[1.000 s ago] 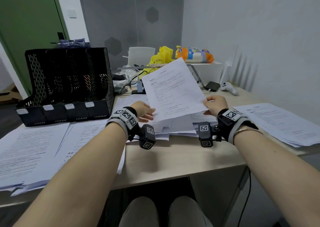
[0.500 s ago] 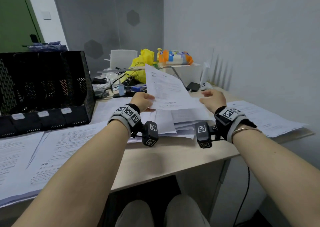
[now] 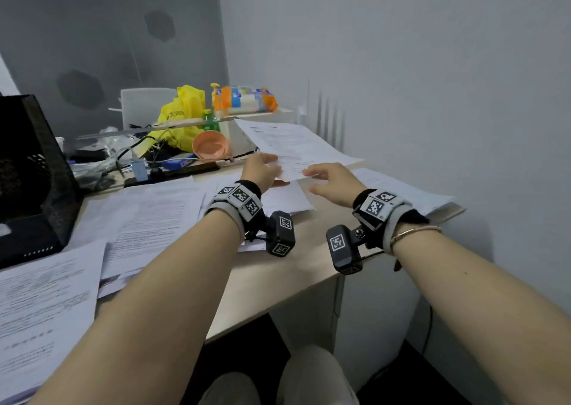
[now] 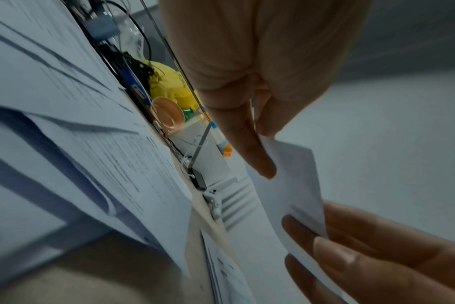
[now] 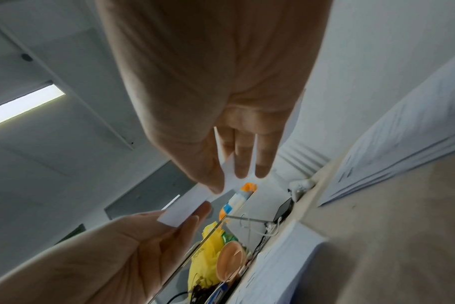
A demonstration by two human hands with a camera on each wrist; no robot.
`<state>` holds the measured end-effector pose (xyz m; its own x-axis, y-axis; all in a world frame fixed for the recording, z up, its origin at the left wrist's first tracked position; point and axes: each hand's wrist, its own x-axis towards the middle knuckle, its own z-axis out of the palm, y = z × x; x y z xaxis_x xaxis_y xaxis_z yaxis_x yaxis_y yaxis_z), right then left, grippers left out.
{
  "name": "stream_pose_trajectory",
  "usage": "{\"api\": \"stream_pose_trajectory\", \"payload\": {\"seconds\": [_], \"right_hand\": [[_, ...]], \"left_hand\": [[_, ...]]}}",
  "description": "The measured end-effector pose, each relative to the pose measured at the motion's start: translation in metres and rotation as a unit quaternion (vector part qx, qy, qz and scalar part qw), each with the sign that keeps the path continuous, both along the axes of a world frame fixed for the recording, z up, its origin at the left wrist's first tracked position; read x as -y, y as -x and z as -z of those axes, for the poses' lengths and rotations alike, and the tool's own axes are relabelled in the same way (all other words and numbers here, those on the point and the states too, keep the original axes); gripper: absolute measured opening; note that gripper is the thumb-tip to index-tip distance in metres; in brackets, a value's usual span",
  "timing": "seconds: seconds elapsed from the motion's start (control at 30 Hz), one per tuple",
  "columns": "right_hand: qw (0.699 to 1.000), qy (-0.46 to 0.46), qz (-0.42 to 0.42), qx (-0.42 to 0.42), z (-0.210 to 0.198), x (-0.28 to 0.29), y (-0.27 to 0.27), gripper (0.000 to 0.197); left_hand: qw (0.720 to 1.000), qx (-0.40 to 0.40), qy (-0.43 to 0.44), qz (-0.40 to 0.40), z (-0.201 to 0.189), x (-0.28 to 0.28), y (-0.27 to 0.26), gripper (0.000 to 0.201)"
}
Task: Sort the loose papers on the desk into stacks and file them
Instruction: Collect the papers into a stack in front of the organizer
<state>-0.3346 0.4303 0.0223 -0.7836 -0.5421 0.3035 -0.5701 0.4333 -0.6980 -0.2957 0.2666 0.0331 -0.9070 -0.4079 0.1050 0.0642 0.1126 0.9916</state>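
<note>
Paper sheet (image 3: 296, 145) hangs in the air between both hands, nearly flat, its far end reaching toward the wall. The left hand (image 3: 261, 170) pinches the near edge between thumb and fingers; the right hand (image 3: 332, 182) pinches the same edge just beside it, thumb on one face and fingers on the other, as the right wrist view shows.

Judging by the tilt, the sheet is headed for the right-hand stack (image 3: 401, 191) lying on the worktop (image 3: 296, 268) just beyond the right hand. To do it well, keep the sheet level, square its edges over the stack, then let go with one hand first.

Beyond the fingertips the wall is close, and that stack overhangs the worktop's corner, so a push could slide it off. Left of the left hand lie more loose papers (image 3: 145, 216); ahead of it sits an orange bowl (image 3: 210, 145) among clutter.
</note>
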Motion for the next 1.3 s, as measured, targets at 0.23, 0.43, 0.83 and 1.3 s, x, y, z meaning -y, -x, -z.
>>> {"api": "stream_pose_trajectory", "payload": {"seconds": [0.23, 0.43, 0.83, 1.3], "right_hand": [[0.992, 0.040, 0.118, -0.001, 0.008, -0.057, 0.041, 0.033], [0.983, 0.034, 0.182, 0.011, 0.016, -0.109, 0.064, 0.028], [0.969, -0.012, 0.229, 0.088, 0.045, -0.154, 0.068, 0.024], [0.936, 0.005, 0.350, 0.015, 0.039, -0.142, 0.059, 0.036]], "left_hand": [[0.992, -0.003, 0.101, 0.071, 0.006, -0.044, 0.029, 0.041], [0.972, 0.061, 0.214, 0.070, 0.019, -0.052, 0.048, 0.050], [0.891, 0.239, 0.375, 0.092, 0.036, -0.050, 0.059, 0.046], [0.910, 0.233, 0.328, 0.099, 0.044, -0.032, 0.050, 0.040]]}}
